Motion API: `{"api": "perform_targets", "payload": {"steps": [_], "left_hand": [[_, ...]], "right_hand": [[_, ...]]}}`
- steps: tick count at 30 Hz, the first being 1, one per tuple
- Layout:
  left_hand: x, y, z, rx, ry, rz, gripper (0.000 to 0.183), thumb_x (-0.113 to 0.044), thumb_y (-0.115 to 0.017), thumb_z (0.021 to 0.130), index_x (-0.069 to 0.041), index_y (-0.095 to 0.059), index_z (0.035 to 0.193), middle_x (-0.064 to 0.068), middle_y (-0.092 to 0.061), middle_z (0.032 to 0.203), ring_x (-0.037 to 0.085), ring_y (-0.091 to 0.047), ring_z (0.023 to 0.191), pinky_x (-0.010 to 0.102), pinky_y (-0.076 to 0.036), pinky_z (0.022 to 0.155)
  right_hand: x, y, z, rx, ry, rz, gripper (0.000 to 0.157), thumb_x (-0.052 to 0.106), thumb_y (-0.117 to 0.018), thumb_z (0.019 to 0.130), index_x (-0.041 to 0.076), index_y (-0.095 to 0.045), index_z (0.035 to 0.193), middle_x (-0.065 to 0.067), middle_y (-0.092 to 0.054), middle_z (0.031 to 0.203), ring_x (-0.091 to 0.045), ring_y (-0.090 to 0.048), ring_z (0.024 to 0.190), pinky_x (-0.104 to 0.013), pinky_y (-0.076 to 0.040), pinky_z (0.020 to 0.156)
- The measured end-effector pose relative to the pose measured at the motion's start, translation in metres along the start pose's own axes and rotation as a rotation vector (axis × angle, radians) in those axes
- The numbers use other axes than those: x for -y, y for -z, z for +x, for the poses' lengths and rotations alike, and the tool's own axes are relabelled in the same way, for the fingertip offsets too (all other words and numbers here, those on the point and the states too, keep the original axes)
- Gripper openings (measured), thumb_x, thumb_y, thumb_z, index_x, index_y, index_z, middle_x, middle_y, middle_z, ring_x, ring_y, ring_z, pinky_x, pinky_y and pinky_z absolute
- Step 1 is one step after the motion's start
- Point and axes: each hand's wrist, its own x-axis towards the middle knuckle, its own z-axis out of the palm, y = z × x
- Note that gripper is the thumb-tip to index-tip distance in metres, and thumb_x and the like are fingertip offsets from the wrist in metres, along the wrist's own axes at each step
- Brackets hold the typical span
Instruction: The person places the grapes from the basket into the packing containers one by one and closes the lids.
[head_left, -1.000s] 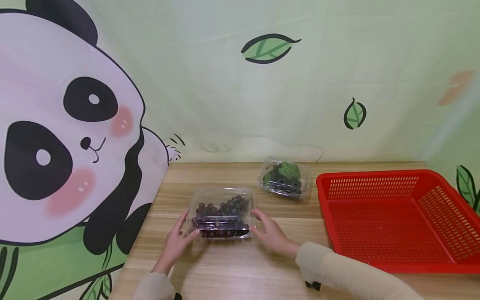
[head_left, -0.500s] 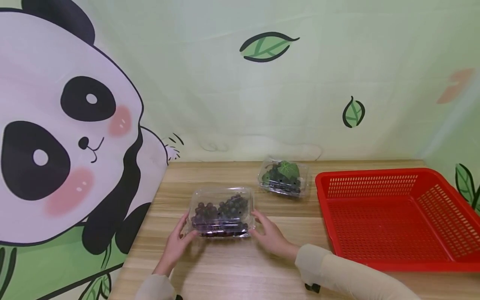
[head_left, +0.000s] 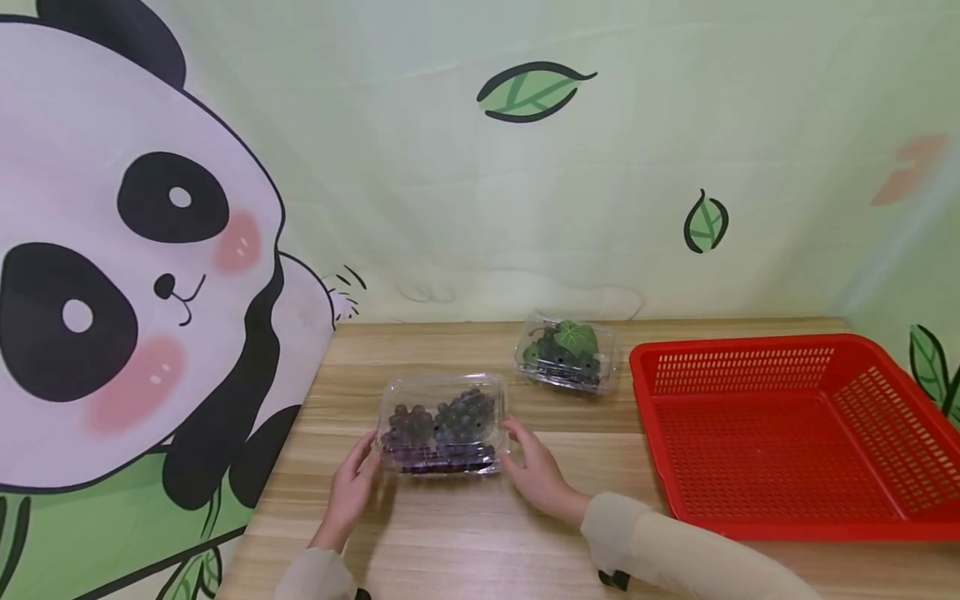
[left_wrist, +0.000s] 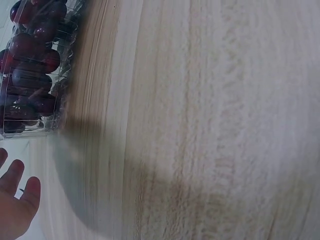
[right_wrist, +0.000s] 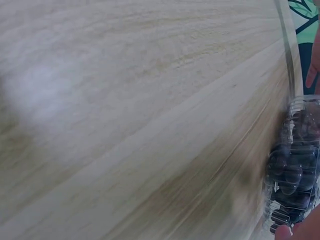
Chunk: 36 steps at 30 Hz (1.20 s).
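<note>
A clear plastic clamshell box of dark grapes (head_left: 442,425) sits lid closed on the wooden table. At its left end is my left hand (head_left: 351,483), fingers loosely extended; in the left wrist view a gap shows between that hand (left_wrist: 17,202) and the box (left_wrist: 32,75). My right hand (head_left: 542,475) lies against the box's right end, its fingers fairly straight. In the right wrist view, a fingertip (right_wrist: 283,232) is at the corner of the grape box (right_wrist: 295,170).
A second clear box of grapes with a green leaf (head_left: 566,354) stands farther back, right of the first. To the right is a red perforated plastic basket (head_left: 660,442). A printed panda backdrop (head_left: 420,192) rises behind the wooden table (head_left: 465,542).
My left thumb has drawn back from the box's front left corner. The right hand stays at its end. The box has barely moved; the head view has shifted slightly.
</note>
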Motion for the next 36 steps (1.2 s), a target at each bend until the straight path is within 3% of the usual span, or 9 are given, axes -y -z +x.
{"api": "perform_targets", "payload": {"steps": [9, 14, 17, 21, 24, 31, 36], "left_hand": [[-0.0009, -0.0005, 0.0009, 0.000, 0.034, -0.007, 0.047, -0.013, -0.045, 0.090, -0.004, -0.033, 0.135, 0.020, -0.034, 0.138, 0.035, -0.032, 0.126, 0.047, -0.029, 0.101], [-0.0017, -0.0015, 0.0005, 0.003, 0.039, 0.024, 0.049, -0.014, -0.045, 0.091, -0.002, -0.030, 0.135, 0.022, -0.035, 0.137, 0.035, -0.043, 0.116, 0.044, -0.036, 0.096], [-0.0012, -0.0022, -0.0006, -0.001, 0.022, 0.043, 0.047, -0.014, -0.044, 0.091, -0.001, -0.032, 0.134, 0.026, -0.041, 0.131, 0.036, -0.049, 0.108, 0.040, -0.040, 0.090], [-0.0023, -0.0036, -0.0011, -0.005, 0.020, -0.007, 0.044, -0.010, -0.043, 0.091, 0.001, -0.033, 0.133, 0.029, -0.046, 0.123, 0.036, -0.053, 0.100, 0.034, -0.046, 0.082], [-0.0044, -0.0048, -0.0007, -0.010, 0.042, -0.064, 0.043, -0.007, -0.042, 0.091, 0.002, -0.033, 0.133, 0.029, -0.047, 0.121, 0.032, -0.056, 0.094, 0.031, -0.048, 0.078], [-0.0064, -0.0043, 0.0012, -0.011, 0.084, -0.126, 0.044, -0.004, -0.040, 0.090, 0.002, -0.033, 0.133, 0.029, -0.046, 0.121, 0.011, -0.054, 0.073, 0.026, -0.048, 0.070], [-0.0052, -0.0033, 0.0024, 0.001, 0.102, -0.150, 0.046, 0.000, -0.040, 0.089, 0.003, -0.031, 0.133, 0.029, -0.045, 0.123, 0.005, -0.052, 0.072, 0.024, -0.048, 0.070]], "right_hand": [[0.0030, -0.0018, 0.0067, -0.027, -0.068, 0.035, 0.046, 0.007, -0.053, 0.083, 0.002, -0.039, 0.127, -0.019, -0.045, 0.128, -0.035, -0.050, 0.109, -0.049, -0.041, 0.088], [0.0047, -0.0033, 0.0078, -0.028, -0.115, 0.052, 0.049, 0.005, -0.053, 0.082, 0.002, -0.037, 0.129, -0.020, -0.047, 0.125, -0.027, -0.057, 0.089, -0.034, -0.048, 0.072], [0.0031, -0.0045, 0.0076, -0.017, -0.144, 0.082, 0.052, 0.005, -0.052, 0.083, 0.002, -0.034, 0.132, -0.021, -0.053, 0.112, -0.018, -0.056, 0.072, -0.024, -0.046, 0.060], [-0.0004, -0.0067, 0.0066, -0.014, -0.145, 0.144, 0.054, 0.003, -0.050, 0.084, 0.001, -0.031, 0.134, -0.024, -0.050, 0.117, -0.017, -0.056, 0.064, -0.021, -0.045, 0.054], [-0.0021, -0.0081, 0.0060, -0.018, -0.129, 0.162, 0.054, 0.003, -0.050, 0.084, -0.001, -0.030, 0.134, -0.024, -0.039, 0.132, -0.019, -0.058, 0.067, -0.019, -0.045, 0.057], [0.0000, -0.0081, 0.0039, -0.008, -0.146, 0.155, 0.057, 0.004, -0.050, 0.085, -0.001, -0.027, 0.136, -0.024, -0.039, 0.133, -0.004, -0.042, 0.049, -0.019, -0.042, 0.050], [-0.0011, -0.0097, 0.0035, -0.001, -0.157, 0.143, 0.058, 0.003, -0.049, 0.083, 0.000, -0.026, 0.137, -0.023, -0.040, 0.133, 0.000, -0.037, 0.046, -0.018, -0.039, 0.046]]}}
